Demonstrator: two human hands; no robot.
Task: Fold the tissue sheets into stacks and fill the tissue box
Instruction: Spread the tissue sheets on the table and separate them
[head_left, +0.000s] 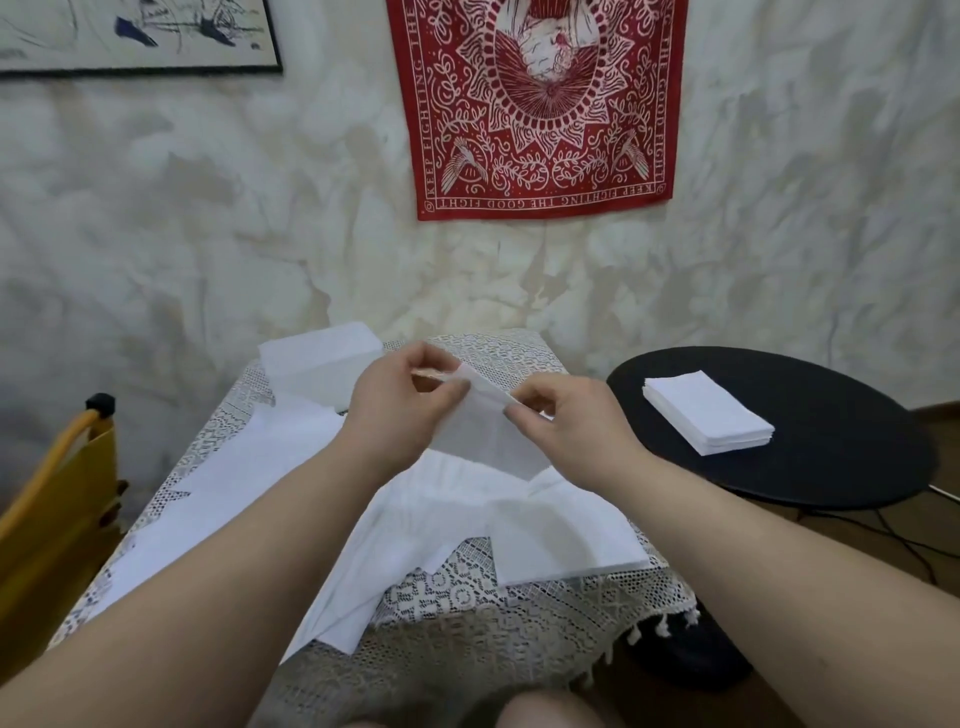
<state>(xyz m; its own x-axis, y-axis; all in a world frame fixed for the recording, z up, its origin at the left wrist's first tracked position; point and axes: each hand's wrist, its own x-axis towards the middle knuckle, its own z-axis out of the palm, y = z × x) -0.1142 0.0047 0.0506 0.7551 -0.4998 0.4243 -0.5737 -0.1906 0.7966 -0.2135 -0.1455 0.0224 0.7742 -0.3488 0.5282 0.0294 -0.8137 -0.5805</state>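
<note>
A white tissue sheet (488, 436) hangs in the air above the lace-covered table (467, 597). My left hand (400, 400) pinches its upper edge at the left, and my right hand (566, 415) pinches the same edge at the right. Several loose white sheets (431, 514) lie spread over the table under my arms. At the table's far left sits a white pack of tissues (317, 364). A neat stack of folded tissues (709, 413) rests on the round black side table (831, 447) to the right. No tissue box can be made out.
A yellow chair (57, 499) stands at the left of the table. The wall is close behind, with a red cloth (535, 104) and a framed picture (135, 36) hung on it. Cables (904, 540) run on the floor under the side table.
</note>
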